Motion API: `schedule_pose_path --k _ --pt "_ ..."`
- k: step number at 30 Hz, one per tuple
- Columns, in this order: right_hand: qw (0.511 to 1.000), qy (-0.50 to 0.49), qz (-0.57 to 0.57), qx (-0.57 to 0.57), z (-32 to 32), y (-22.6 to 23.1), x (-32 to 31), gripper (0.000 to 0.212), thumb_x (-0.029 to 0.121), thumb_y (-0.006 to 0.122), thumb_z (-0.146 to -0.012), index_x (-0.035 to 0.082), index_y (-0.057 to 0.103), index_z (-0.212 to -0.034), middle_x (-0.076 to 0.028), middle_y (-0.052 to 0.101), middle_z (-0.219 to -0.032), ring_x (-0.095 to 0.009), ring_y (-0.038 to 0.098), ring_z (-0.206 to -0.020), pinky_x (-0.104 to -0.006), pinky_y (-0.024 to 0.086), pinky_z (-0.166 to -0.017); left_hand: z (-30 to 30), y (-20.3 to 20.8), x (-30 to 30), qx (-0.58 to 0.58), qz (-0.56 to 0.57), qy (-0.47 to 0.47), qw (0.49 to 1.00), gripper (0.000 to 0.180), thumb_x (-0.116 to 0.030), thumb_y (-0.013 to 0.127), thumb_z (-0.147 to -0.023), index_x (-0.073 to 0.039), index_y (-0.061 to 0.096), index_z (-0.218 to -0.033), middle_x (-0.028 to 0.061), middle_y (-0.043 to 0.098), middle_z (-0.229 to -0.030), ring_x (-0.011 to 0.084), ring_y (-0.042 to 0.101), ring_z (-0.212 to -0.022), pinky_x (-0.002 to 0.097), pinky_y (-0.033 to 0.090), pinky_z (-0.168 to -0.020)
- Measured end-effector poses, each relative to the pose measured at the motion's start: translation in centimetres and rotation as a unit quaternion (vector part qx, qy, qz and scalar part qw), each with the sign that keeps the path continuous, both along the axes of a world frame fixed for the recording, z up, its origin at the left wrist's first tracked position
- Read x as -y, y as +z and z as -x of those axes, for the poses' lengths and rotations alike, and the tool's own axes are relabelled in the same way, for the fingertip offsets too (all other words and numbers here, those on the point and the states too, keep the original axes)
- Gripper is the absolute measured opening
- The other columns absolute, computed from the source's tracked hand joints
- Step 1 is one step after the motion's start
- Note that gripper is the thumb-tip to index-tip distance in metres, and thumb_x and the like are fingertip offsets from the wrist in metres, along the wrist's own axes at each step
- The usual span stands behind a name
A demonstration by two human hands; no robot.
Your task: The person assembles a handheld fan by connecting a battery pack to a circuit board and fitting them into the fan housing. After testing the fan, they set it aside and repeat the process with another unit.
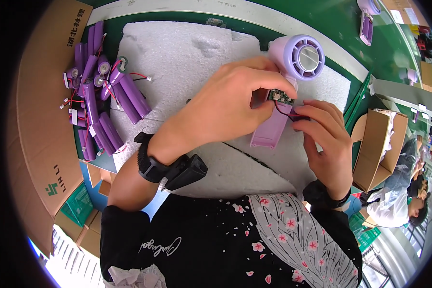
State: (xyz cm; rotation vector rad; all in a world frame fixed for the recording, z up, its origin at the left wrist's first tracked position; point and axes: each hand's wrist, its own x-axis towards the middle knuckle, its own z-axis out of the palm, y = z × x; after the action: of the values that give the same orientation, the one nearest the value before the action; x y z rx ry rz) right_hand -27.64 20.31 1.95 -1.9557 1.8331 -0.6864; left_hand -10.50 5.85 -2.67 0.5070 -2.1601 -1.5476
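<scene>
A lilac handheld fan (291,53) lies on a white foam slab with its round head away from me. Its handle shell (270,129) is uncovered, and a small green circuit board (282,97) shows near the neck. My left hand (240,93) is closed around the fan at the neck, thumb and fingers beside the board. Dark and red wires (283,113) run from the board to my right hand (325,132), whose fingertips pinch them beside the handle. The wires' far end is hidden under those fingers.
The foam slab (168,53) covers the green bench. Several purple battery cells (93,98) with wires are piled at the left, by a tall cardboard box (43,120). An open carton (381,149) stands at the right. Another fan (367,21) lies far right; a person (393,206) sits beyond.
</scene>
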Motion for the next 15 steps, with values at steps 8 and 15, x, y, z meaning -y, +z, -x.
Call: schedule_pose_path --k 8,15 --pt "0.997 -0.069 0.009 -0.046 0.26 0.66 -0.73 0.024 -0.008 0.074 -0.067 -0.001 0.067 -0.089 -0.011 0.068 -0.104 -0.029 0.066 -0.093 -0.0358 0.054 -0.077 0.10 0.02 -0.45 0.015 -0.028 0.015 0.999 0.033 0.009 0.058 -0.075 -0.009 0.071 -0.100 0.0049 0.063 -0.104 0.0090 0.057 -0.071 0.0214 0.043 -0.057" --pt "0.992 -0.050 0.030 -0.109 0.33 0.31 -0.96 0.020 -0.004 0.075 -0.069 -0.001 0.068 -0.088 -0.012 0.069 -0.102 -0.028 0.066 -0.090 -0.0359 0.055 -0.075 0.41 -0.36 -0.66 -0.007 -0.042 0.027 0.999 0.034 0.011 0.056 -0.076 -0.008 0.071 -0.100 0.0044 0.063 -0.101 0.0091 0.058 -0.072 0.0218 0.045 -0.058"
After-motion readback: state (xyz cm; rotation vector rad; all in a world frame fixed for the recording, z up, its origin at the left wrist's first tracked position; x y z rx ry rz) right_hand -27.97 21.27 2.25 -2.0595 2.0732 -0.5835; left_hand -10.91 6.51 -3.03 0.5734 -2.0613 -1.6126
